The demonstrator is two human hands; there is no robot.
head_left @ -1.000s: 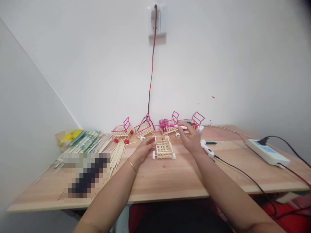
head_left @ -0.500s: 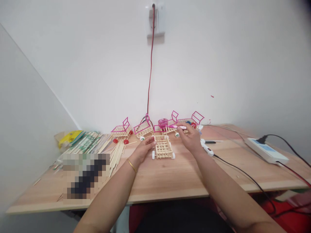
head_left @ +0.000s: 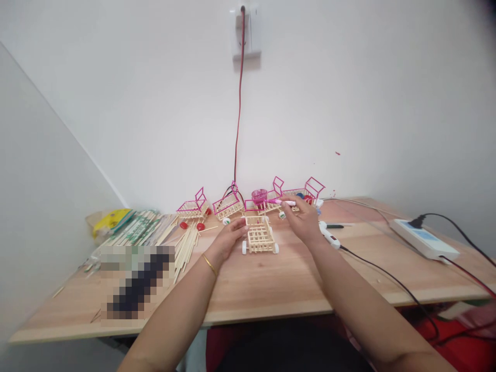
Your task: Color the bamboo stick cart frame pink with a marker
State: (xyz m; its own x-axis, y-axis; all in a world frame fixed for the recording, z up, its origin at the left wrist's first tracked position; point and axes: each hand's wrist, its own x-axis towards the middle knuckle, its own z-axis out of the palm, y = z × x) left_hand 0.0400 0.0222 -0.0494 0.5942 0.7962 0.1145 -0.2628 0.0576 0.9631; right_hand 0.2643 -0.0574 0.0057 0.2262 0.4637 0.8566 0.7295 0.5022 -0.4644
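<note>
A small cart of pale wooden sticks (head_left: 260, 236) with white wheels stands on the wooden table (head_left: 271, 284) in front of me. My left hand (head_left: 228, 238) rests against the cart's left side, fingers curled on its top rail. My right hand (head_left: 302, 219) hovers just right of the cart and pinches a pink and white marker (head_left: 284, 202), tip pointing left over the cart's far end.
Several stick carts with pink frames (head_left: 228, 204) line the wall, beside a pink cup (head_left: 259, 196). Loose sticks (head_left: 188, 243) and packets (head_left: 134, 227) lie at left. A glue gun (head_left: 329, 235) with black cable and a white power strip (head_left: 424, 238) lie at right.
</note>
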